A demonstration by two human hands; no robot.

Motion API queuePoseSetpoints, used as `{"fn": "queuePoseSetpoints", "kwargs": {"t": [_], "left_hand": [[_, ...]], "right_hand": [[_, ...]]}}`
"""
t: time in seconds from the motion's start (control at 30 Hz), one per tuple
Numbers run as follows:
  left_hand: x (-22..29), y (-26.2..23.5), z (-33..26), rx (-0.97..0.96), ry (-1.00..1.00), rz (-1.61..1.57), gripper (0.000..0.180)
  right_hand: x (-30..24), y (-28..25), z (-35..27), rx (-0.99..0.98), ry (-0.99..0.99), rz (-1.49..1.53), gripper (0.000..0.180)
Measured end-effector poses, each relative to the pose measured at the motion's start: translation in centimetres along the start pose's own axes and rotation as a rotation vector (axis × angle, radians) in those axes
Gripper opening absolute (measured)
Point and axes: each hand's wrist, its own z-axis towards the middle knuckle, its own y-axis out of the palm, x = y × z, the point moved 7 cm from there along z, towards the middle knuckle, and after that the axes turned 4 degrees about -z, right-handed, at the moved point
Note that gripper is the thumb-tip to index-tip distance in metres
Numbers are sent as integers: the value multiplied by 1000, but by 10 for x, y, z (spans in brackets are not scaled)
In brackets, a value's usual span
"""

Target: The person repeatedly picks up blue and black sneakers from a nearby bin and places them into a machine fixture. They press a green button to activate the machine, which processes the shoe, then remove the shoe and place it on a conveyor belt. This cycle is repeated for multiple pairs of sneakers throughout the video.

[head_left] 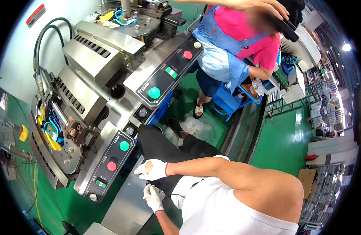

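Observation:
My right hand (153, 169), in a white knit glove, is over my dark-clad lap at the near edge of the machine. Its fingers are bent together, and a tan patch shows on the glove. Just below it is my left hand (153, 197), also gloved in white, with curled fingertips above a grey metal panel (123, 205). What either hand holds, if anything, is too small or hidden to make out. Nearest to both hands is a black control panel (111, 166) with green and red buttons.
A metal machine (82, 94) with hoses, covers and blue-and-yellow fittings fills the left. A second control panel (168, 72) extends toward a co-worker (227, 39) in a pink shirt and blue apron. A bare hand (272, 8) touches the co-worker's cap. A blue stool (229, 102) stands behind.

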Motion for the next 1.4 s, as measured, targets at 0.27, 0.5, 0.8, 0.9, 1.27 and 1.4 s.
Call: {"fn": "queuePoseSetpoints", "kwargs": {"t": [0.27,0.5,0.8,0.9,1.27,1.4], "left_hand": [[-3,-2,7,15,-36,68,27],[6,9,6,3,-22,134,26],[39,7,-20,79,236,359,35],[31,-6,-55,208,197,460,30],[-30,-269,-335,1252,-93,485,26],[-66,-263,-373,1321,-404,377,62]], "right_hand": [[0,-7,-5,-12,0,-15,49],[8,-19,-6,-27,58,114,47],[-22,-38,12,-94,-2,-54,37],[-7,-20,6,31,-76,66,27],[10,5,2,-190,69,203,33],[14,4,2,-167,123,222,31]]}}
